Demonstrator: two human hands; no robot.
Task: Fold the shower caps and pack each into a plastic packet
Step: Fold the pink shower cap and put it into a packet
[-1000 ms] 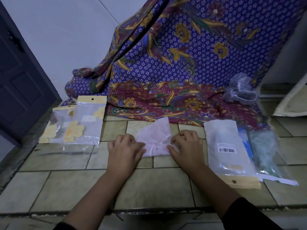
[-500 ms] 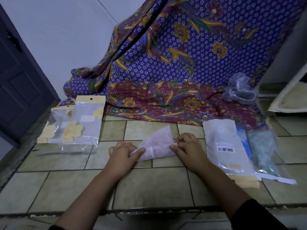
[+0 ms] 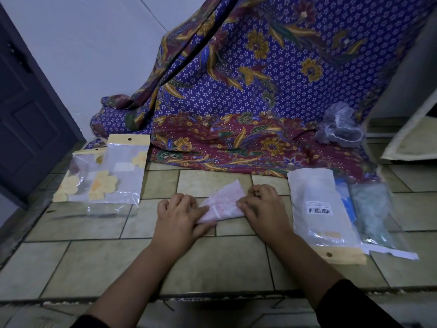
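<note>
A pale pink shower cap (image 3: 224, 201), folded to a rough triangle, lies on the tiled floor between my hands. My left hand (image 3: 179, 216) holds its lower left corner, fingers curled on top and thumb under the edge. My right hand (image 3: 262, 207) pinches the cap's right edge with curled fingers. Clear plastic packets with yellow flower prints (image 3: 113, 178) lie to the left. A filled packet with a barcode label (image 3: 319, 209) lies to the right, with a packet of greenish material (image 3: 371, 209) beside it.
A loose grey shower cap (image 3: 340, 129) sits on the purple and maroon batik cloth (image 3: 236, 143) draped behind. A dark door (image 3: 28, 119) stands at the left. A pale board (image 3: 411, 145) leans at the far right. The tile ledge's front edge (image 3: 212, 295) runs near my forearms.
The cap has been folded narrower, from a flat wide shape into a slimmer triangle. My left hand shifted from pressing flat on the cap to holding its lower left corner.
</note>
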